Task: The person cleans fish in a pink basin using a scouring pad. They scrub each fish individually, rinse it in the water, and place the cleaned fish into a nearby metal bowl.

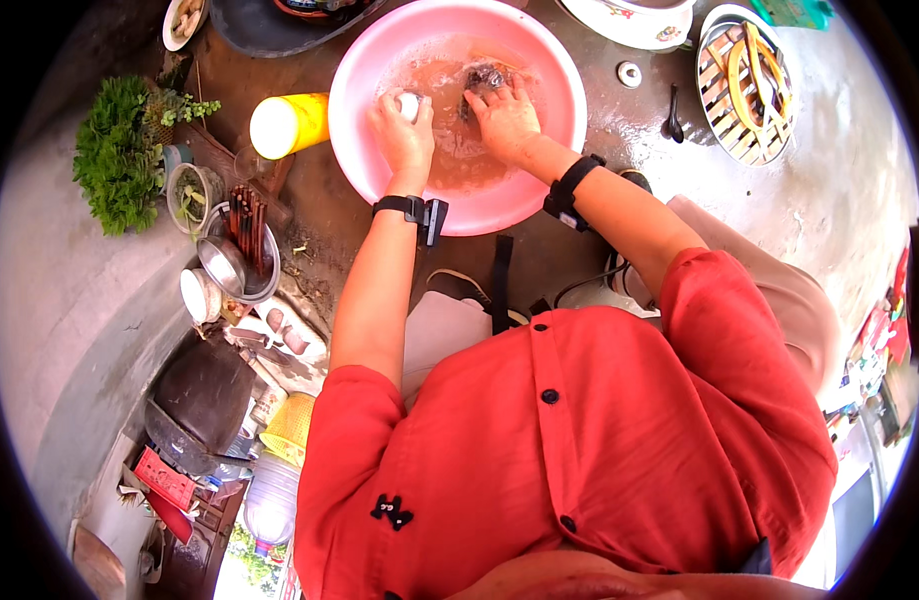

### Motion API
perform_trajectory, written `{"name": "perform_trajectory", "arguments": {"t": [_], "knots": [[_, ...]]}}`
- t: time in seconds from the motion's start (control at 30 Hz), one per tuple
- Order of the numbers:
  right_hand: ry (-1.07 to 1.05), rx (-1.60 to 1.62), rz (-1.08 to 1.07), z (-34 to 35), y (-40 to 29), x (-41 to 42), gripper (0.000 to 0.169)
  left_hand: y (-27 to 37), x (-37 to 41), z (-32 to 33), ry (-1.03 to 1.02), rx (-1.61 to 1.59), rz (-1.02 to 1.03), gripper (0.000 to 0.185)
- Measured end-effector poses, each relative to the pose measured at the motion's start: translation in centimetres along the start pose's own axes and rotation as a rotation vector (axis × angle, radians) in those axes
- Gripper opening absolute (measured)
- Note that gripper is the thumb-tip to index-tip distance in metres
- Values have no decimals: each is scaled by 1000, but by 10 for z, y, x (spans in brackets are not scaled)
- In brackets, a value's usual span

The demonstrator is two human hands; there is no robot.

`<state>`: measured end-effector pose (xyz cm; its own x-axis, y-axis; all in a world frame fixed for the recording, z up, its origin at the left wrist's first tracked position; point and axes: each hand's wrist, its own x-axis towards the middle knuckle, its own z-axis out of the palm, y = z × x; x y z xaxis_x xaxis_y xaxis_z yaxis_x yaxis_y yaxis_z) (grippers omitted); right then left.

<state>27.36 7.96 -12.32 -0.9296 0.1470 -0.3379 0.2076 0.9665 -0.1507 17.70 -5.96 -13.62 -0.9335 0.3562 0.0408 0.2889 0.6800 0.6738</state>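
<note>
A pink plastic basin (pixel 568 127) of cloudy brownish water stands before me. Inside it, my left hand (pixel 404 139) grips a small, rounded white object (pixel 409 106), mostly covered by the fingers, so its kind is unclear. My right hand (pixel 506 124) lies at the water's surface to the right, its fingers over a dark, shiny wad (pixel 483 77) that looks like a scouring pad. Both wrists wear black straps. What lies under the water cannot be made out.
A yellow cup (pixel 290 125) touches the basin's left side. Further left are leafy greens (pixel 118 157) and a metal bowl (pixel 270 274) holding chopsticks (pixel 248 225). On the wet floor at right lie a pot-lid knob (pixel 629 74), a black spoon (pixel 674 116) and a slatted oval tray (pixel 756 150) with yellow peels.
</note>
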Motion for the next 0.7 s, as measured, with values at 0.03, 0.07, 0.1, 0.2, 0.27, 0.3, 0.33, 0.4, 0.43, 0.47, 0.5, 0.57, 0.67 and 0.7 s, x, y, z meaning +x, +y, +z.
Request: {"name": "perform_trajectory", "arguments": {"t": [0.03,0.07,0.1,0.2,0.27,0.3,0.33,0.4,0.43,0.47,0.5,0.57,0.67,0.7], "knots": [[23,-16,82,4,4,1,50,5,3,-2,39,114,131,44],[258,27,72,29,5,0,44,13,-6,-2,-59,264,166,45],[139,182,51,22,4,3,43,12,-5,-4,-167,247,234,46],[30,464,62,2,7,4,36,2,-7,-6,-264,134,284,47],[81,450,91,6,6,6,34,1,-9,-4,-244,189,221,44],[104,442,109,3,5,4,32,6,-10,-5,-238,215,190,43],[29,556,90,-2,4,4,29,10,-11,-8,-331,84,133,36],[163,657,187,-7,8,3,28,18,1,-18,-367,-456,-405,38],[230,708,236,-11,9,3,28,19,8,-25,-372,-724,-675,40],[312,877,258,-15,11,1,26,15,14,-33,-435,-965,-806,47],[252,988,285,-22,9,1,27,13,17,-40,-482,-1077,-821,48],[129,1207,338,-34,2,4,30,12,21,-51,-577,-1302,-844,51],[-174,1374,353,-44,-14,10,49,14,21,-54,-488,-1337,-845,51],[-313,1429,377,-55,-19,8,51,16,20,-53,-434,-1352,-855,50]]}}
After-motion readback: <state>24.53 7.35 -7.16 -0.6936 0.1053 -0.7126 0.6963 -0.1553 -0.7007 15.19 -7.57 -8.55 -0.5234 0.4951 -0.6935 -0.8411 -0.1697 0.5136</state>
